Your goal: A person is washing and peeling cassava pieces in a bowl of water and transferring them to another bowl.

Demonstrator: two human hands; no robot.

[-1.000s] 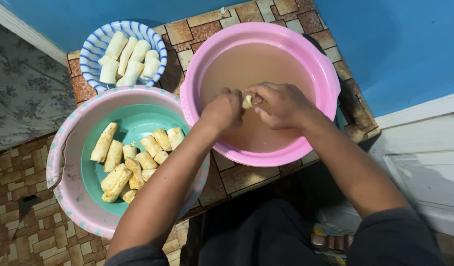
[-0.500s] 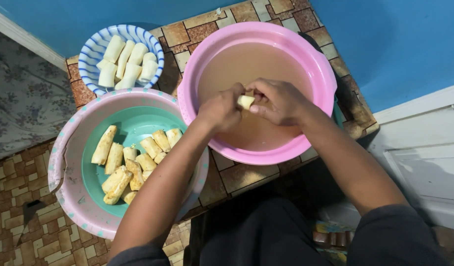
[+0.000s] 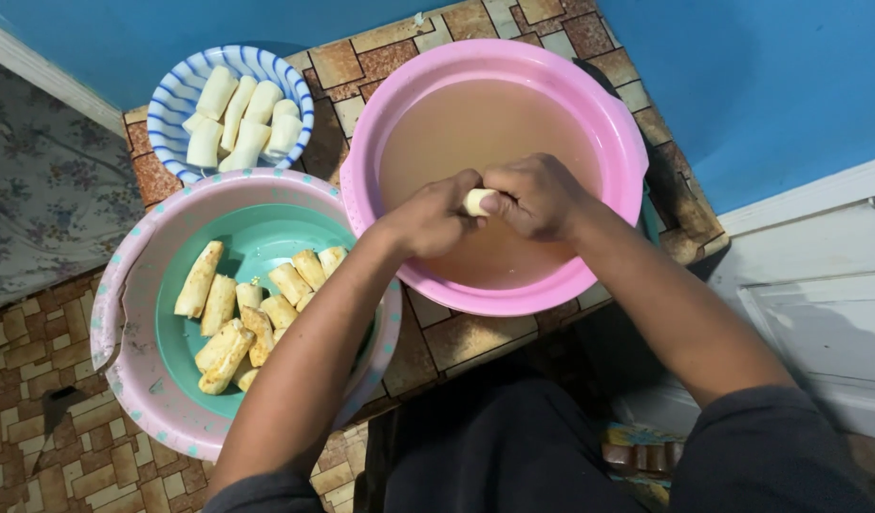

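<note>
Over the pink basin (image 3: 620,142), filled with cloudy brownish water, a person's two hands meet around a pale cassava piece (image 3: 477,200). The left hand (image 3: 435,218) curls its fingers closed on one end; the right hand (image 3: 535,195) pinches the other end, thumb pressed against it. The piece sits above the water near the basin's middle. Just left of the basin, touching its rim, stands a speckled tub (image 3: 133,380) with a teal inside, holding yellowish pieces (image 3: 233,318) heaped together. Beyond the tub, farther left of the basin, a blue-striped bowl (image 3: 171,95) holds whiter pieces (image 3: 240,119). All three rest on a tiled table (image 3: 466,337).
</note>
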